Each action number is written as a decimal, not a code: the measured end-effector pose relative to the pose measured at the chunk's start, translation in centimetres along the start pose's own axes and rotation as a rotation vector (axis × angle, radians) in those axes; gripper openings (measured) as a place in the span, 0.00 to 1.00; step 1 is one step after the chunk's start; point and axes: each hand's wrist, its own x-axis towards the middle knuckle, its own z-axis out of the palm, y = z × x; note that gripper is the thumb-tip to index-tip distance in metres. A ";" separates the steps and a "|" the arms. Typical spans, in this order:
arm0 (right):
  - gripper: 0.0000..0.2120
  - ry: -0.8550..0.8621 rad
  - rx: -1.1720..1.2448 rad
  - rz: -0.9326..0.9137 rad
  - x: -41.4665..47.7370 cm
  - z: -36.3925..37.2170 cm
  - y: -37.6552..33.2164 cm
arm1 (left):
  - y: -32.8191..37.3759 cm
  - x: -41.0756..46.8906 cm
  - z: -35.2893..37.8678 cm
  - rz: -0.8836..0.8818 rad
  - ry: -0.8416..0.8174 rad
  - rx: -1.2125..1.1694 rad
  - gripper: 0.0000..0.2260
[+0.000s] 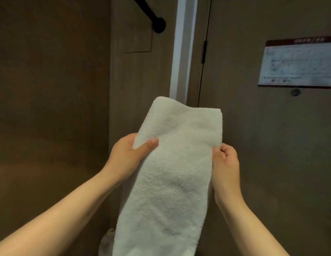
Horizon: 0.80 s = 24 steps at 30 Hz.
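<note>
Left hand and right hand grip towel, bottom cropped.

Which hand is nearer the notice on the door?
Right. The right hand pinches the towel below and left of the notice; the left hand grips its other edge, farther left.

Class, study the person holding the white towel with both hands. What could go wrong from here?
1. The right hand only pinches the edge of the towel, so that side may slip free.
2. The long lower part of the towel hangs out of view and could drag or catch on something.
3. The rail sits well above the left hand; if the towel is meant for it, the fold may come loose on the lift.
</note>
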 end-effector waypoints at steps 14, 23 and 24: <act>0.04 0.150 -0.152 -0.298 13.7 -0.2 0.5 | -1.2 15.7 7.2 0.191 -0.094 -0.166 0.15; 0.05 0.071 -0.046 -0.359 23.7 4.1 3.3 | -3.5 24.1 9.5 0.195 0.031 -0.210 0.09; 0.04 0.053 -0.012 -0.361 24.9 4.7 3.8 | -3.9 24.7 9.6 0.198 0.046 -0.209 0.08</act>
